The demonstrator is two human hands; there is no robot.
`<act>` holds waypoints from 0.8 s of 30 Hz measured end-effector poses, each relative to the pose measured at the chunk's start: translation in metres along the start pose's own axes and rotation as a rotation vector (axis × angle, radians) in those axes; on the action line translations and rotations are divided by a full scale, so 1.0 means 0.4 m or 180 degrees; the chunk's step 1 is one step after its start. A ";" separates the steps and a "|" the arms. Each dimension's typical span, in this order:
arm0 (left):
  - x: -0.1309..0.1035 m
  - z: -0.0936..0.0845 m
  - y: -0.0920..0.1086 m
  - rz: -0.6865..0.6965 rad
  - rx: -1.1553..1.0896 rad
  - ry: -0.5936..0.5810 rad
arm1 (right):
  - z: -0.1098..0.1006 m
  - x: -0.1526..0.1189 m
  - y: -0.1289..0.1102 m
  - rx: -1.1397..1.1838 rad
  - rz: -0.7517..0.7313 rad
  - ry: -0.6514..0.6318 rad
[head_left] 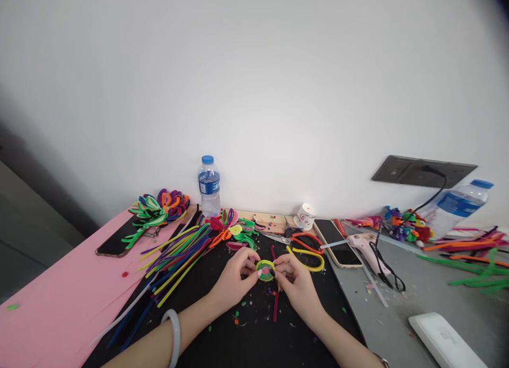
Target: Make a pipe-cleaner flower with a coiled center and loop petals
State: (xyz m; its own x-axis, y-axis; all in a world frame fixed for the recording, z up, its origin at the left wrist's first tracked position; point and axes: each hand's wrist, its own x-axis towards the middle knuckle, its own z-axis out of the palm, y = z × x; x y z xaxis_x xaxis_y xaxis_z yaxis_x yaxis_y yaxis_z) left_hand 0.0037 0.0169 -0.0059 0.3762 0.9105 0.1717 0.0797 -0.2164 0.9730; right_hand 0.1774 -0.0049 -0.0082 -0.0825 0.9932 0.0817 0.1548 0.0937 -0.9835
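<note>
Between both hands is a small round disc [265,271] of coiled fuzzy pipe cleaner, with a yellow rim, green inside and a pink patch near the middle. My left hand [234,277] pinches its left edge between thumb and fingers. On the opposite edge, my right hand [297,284] grips with bent fingers. A dark red pipe cleaner [275,307] lies on the black mat [254,341] below the disc, close to my right hand. Scissors [304,243] with an orange handle loop lie beyond that hand, with a yellow loop [316,262] beside them.
Left are a pipe-cleaner bundle [181,262], a dark phone [115,243] and pipe-cleaner flowers [149,211]. Behind stand a water bottle [209,187] and paper cup [305,216]. Right are a white-edged phone [338,243], glue gun [369,254], white case [445,340] and tilted bottle [457,206].
</note>
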 end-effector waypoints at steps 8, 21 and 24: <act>0.003 0.000 -0.002 0.0060 0.0094 0.0014 | -0.004 -0.001 0.001 -0.0035 -0.0044 -0.0019; 0.002 0.001 -0.006 0.0187 0.0195 0.0151 | -0.003 0.001 0.003 -0.0102 -0.0077 -0.0003; 0.003 0.002 -0.004 0.0181 0.0223 0.0184 | -0.001 0.001 0.002 -0.0077 -0.0064 0.0015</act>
State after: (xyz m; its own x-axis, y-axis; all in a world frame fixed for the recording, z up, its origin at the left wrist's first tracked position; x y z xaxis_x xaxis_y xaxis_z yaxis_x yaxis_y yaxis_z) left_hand 0.0047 0.0179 -0.0073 0.3281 0.9145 0.2368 0.1250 -0.2905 0.9487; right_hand 0.1780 -0.0043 -0.0087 -0.0814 0.9914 0.1023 0.1770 0.1154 -0.9774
